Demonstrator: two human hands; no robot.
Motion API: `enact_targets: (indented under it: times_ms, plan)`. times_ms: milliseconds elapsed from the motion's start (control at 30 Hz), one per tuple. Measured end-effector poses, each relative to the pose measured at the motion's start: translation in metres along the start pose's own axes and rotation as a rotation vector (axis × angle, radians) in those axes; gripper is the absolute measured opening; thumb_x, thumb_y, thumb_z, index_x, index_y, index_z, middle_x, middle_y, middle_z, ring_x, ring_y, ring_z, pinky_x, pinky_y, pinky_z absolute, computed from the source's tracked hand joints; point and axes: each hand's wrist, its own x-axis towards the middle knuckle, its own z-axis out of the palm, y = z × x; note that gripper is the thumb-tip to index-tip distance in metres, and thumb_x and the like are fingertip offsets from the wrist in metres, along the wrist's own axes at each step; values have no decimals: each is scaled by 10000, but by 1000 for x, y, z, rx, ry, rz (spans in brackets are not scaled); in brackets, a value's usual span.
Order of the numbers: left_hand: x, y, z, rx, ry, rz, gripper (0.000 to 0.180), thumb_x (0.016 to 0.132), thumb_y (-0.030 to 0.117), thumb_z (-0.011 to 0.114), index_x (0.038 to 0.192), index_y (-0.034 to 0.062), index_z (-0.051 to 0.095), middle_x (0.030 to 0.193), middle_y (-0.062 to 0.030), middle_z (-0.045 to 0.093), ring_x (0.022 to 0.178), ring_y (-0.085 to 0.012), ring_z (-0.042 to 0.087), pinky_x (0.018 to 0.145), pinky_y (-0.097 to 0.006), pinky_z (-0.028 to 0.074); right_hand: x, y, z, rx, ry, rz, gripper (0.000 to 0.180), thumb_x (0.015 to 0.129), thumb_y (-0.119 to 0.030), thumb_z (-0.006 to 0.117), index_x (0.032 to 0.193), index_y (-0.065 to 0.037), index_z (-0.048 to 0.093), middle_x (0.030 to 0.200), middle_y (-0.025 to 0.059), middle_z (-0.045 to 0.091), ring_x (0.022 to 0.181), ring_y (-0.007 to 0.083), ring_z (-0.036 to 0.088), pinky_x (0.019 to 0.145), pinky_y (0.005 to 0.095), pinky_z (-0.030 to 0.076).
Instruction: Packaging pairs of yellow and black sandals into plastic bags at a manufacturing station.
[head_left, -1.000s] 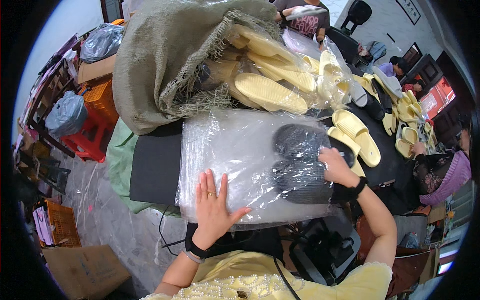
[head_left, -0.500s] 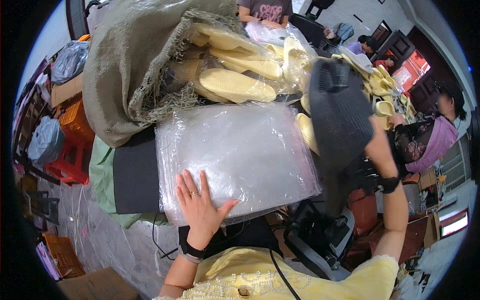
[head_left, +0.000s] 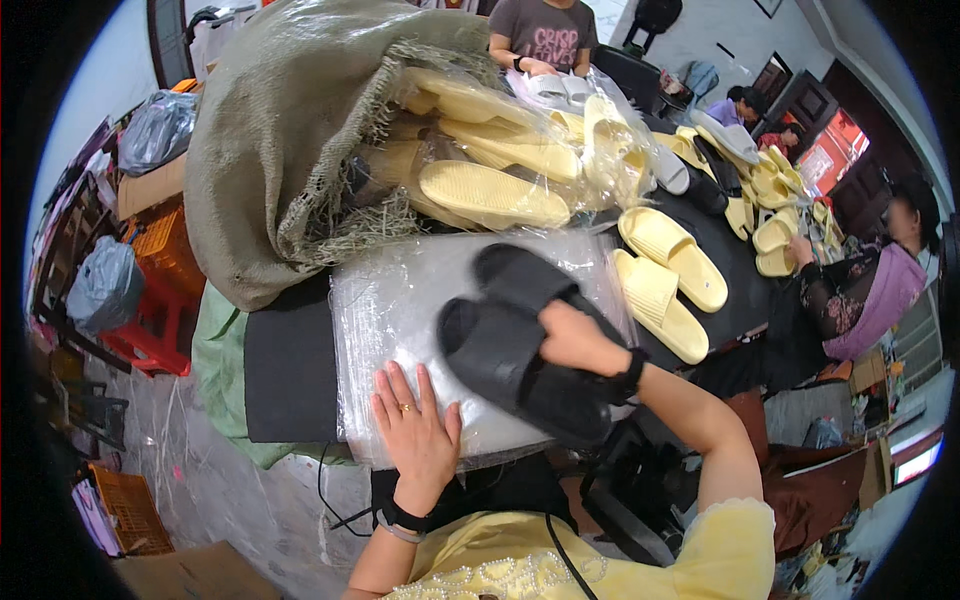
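A pair of black slide slippers (head_left: pixel 490 350) hangs over the right part of a stack of clear plastic bags (head_left: pixel 385 300). My right hand (head_left: pixel 583 342) grips the pair at the straps, fingers closed round them. Spread flat on the near left part of the bags lies my left hand (head_left: pixel 418 430), open, with a ring on one finger. A pair of yellow slippers (head_left: pixel 665 285) rests on the black tabletop just right of the bags. Behind the bags, an open woven sack (head_left: pixel 260 150) holds yellow slippers wrapped in clear plastic (head_left: pixel 495 192).
More slippers (head_left: pixel 775 190) cover the table's far right, where a co-worker's hand (head_left: pixel 800 250) reaches in. Another person (head_left: pixel 545 40) stands across the table. Red stool (head_left: pixel 155 325), orange crates (head_left: pixel 130 510) and a cardboard box (head_left: pixel 200 572) stand at left.
The black slippers have swung left and down from the table's right side to over the bags, in my right hand. The yellow pair behind them now shows. My left hand stays on the bags.
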Motion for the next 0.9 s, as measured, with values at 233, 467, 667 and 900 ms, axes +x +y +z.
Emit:
enact_targets:
  times_ms: [233,467,667,900]
  plan:
    - [1,-2,5,-94,100,-9,704,829,452,532,1357,25,347,1430,-275,201,1325,-446,172,1060,-522,162,-8,60,-26,44,215,113,333,685,-93,538,944,112,582,980,329,559,976,407,538,858,434,416]
    - [-2,-16,31,220,107,65,618,884,356,387,1391,26,261,1441,-232,226,1316,-432,222,1084,-497,129,0,-63,-26,54,-459,-514,251,673,-68,505,876,49,595,940,242,573,936,406,537,815,434,444]
    - [2,-5,6,-117,70,90,598,824,441,533,1227,2,478,1309,-270,393,1285,-384,295,1056,-517,169,81,-39,19,35,-98,-502,239,663,-70,508,858,51,574,965,224,556,901,408,548,782,457,453]
    - [-4,-8,10,-87,113,0,587,802,463,544,1142,-15,542,1294,-303,393,1283,-462,247,1053,-538,155,63,-66,-8,-27,-12,-234,219,663,-70,503,823,56,584,909,258,565,873,430,553,783,463,453]
